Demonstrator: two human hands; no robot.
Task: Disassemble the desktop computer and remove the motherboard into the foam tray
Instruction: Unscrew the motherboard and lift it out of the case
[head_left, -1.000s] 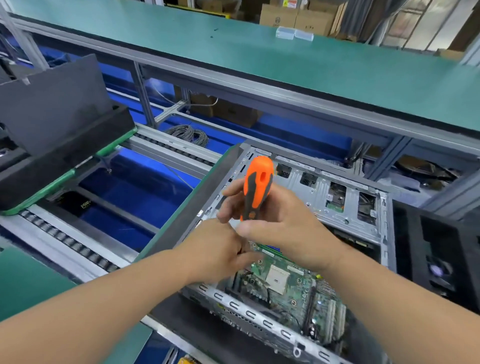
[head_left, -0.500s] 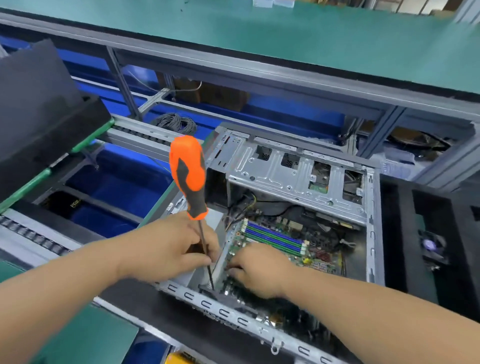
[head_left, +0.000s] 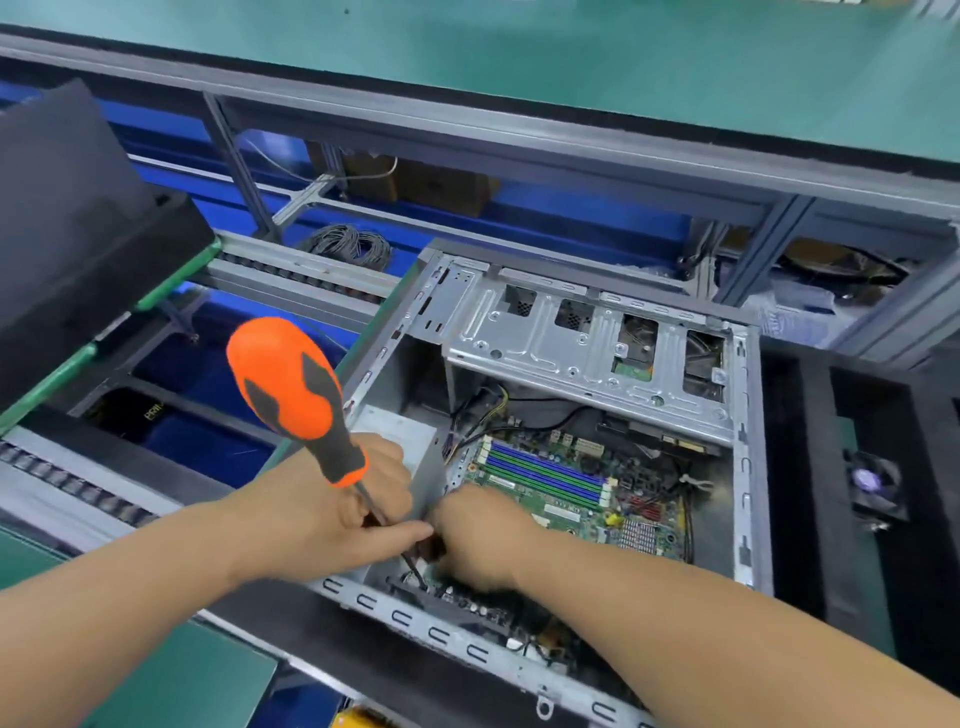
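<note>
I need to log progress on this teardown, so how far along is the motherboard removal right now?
Done: the computer case lies open, side panel off. In hand: the left hand holds the orange screwdriver by its shaft, tip down near the motherboard corner, while the right hand works beside it. Left: the board sits inside, cables attached, not yet moved to the black foam tray.

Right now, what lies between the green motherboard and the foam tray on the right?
In the head view, only the computer case's upright right metal wall separates the motherboard from the black foam tray.
</note>
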